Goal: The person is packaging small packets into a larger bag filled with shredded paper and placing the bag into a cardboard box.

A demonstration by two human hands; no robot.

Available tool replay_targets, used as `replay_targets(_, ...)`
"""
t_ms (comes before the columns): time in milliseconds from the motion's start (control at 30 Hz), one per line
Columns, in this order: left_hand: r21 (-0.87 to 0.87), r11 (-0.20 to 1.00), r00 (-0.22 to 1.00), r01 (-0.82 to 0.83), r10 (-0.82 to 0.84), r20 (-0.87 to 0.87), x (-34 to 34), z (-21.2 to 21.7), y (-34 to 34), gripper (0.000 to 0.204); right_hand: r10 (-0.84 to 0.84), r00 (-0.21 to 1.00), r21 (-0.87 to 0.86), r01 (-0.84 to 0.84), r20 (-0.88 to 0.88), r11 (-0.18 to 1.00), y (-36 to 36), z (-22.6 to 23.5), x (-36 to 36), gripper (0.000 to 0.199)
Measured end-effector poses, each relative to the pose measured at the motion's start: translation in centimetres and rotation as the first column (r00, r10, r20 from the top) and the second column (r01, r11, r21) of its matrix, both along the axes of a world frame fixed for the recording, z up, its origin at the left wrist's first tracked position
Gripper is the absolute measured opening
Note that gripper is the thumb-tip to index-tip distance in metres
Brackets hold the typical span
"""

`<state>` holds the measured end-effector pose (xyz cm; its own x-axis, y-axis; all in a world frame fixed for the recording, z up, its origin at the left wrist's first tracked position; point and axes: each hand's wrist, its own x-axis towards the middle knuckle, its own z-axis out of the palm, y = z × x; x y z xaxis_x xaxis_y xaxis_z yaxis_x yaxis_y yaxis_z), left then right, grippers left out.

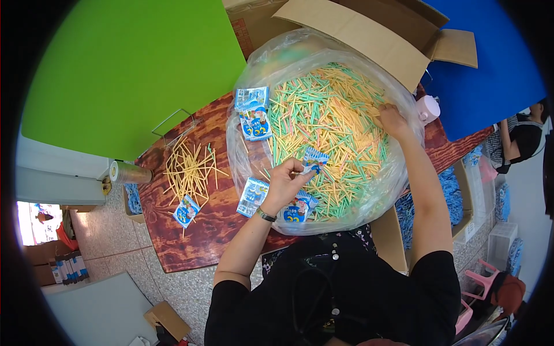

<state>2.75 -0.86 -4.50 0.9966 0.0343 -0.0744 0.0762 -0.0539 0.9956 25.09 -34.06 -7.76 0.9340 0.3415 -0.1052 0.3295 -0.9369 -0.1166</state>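
Fingers of the left hand (283,185) pinch a blue-and-white packet (315,155) near frame centre, while the right hand (393,121), upper right, touches pastel sticks (314,109), its grip unclear to me, and a slackened pinch could, I judge, drop the packet.

Glossy plastic bag (262,66); wood-grained tabletop (196,246); matt cardboard box (358,39)

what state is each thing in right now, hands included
Left hand, pinching a small packet
Held packet, open or sealed unclear
Right hand, among the coloured sticks, grip unclear
Clear plastic bag, open, filled with sticks
Cardboard box, open, flaps spread
Yellow sticks, loose pile on the wooden table
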Motion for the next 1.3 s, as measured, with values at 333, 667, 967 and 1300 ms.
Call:
replay_targets(333, 0.094, 0.995, 0.998, -0.036, 0.031, 0.057, -0.1, 0.3, 0.6, 0.025, 0.015, 0.999, -0.125, -0.019, -0.03, 0.992, 1.7, 0.7, 0.3, 0.024)
replay_targets(667, 0.049, 0.998, 0.999, -0.031, 0.03, 0.021, -0.5, 0.8, 1.3, 0.02, -0.065, 0.979, 0.121, 0.043, 0.192, 0.992, 0.0, 1.1, 0.0, 0.022)
replay_targets(967, -0.312, 0.944, 0.993, 0.106, -0.119, -0.023, 3.0, 2.9, -1.2, 0.031, 0.591, 0.481, 0.598, 0.801, -0.647, 0.003, 5.7, 6.5, -8.0, 0.02)
replay_targets(1300, -0.641, 0.701, 0.931, 0.313, -0.358, 0.064, 4.3, 3.5, -2.4, 0.041, 0.626, 0.247, 0.45, 0.873, -0.74, 0.187, 11.4, 5.5, -14.7, 0.022)
